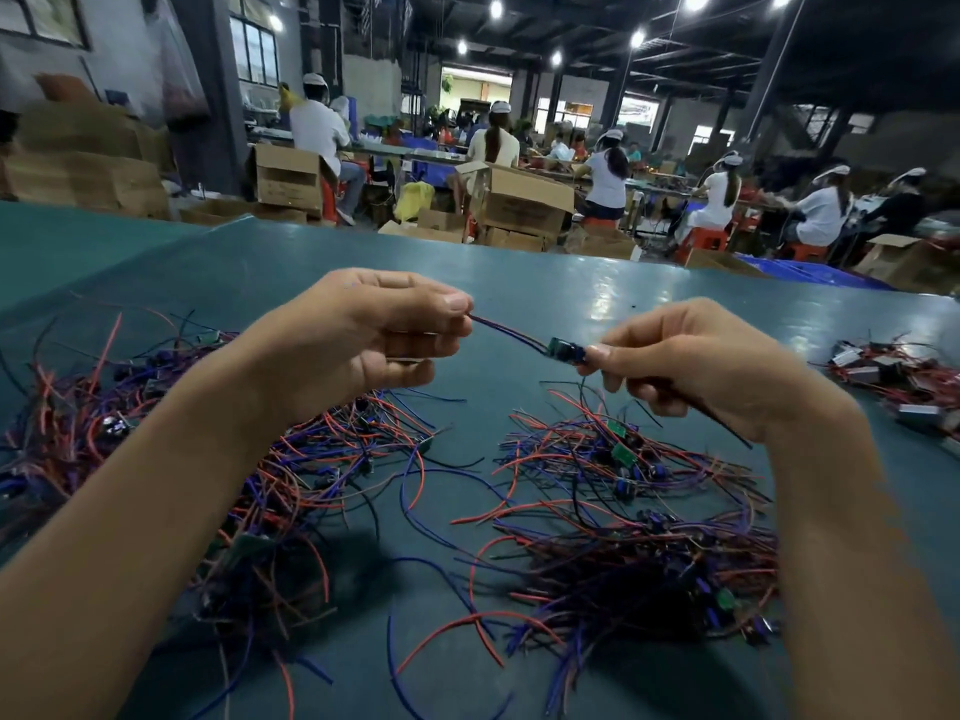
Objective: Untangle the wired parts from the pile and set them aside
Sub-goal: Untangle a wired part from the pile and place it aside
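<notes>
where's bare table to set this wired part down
Best for the wired part: the wide bare band of green table along its far edge. A narrower gap lies between the right pile and the far-right heap. Crowded: the left pile, and stray wires cross the lane between piles.

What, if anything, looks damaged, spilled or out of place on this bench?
Nothing stands out. The tangled wire piles on the green table are the job's own mess. The left hand pinches the leads of one wired part and the right hand holds its board end, above the piles. No breakage shows.
</notes>
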